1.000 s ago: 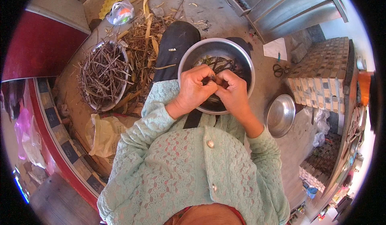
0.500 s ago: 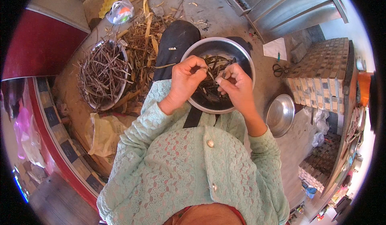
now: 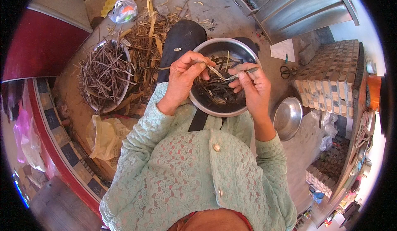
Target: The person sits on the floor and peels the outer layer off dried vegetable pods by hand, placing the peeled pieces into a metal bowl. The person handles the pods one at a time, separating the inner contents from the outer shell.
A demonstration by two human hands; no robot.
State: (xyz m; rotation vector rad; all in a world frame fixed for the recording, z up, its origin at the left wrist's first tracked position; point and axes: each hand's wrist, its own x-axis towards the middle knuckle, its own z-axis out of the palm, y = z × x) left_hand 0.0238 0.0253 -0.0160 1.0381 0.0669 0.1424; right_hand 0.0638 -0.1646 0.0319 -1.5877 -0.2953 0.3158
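Here we are pinching one thin pod (image 3: 221,75) between both hands, left hand (image 3: 186,76) and right hand (image 3: 253,89) equally near, its length lying crosswise above the steel bowl (image 3: 202,51) on our lap.

Mint-green lace cardigan (image 3: 186,177); silver steel bowl (image 3: 244,51); dark brown stems (image 3: 103,74); chequered brick wall (image 3: 331,74); red door (image 3: 41,45).
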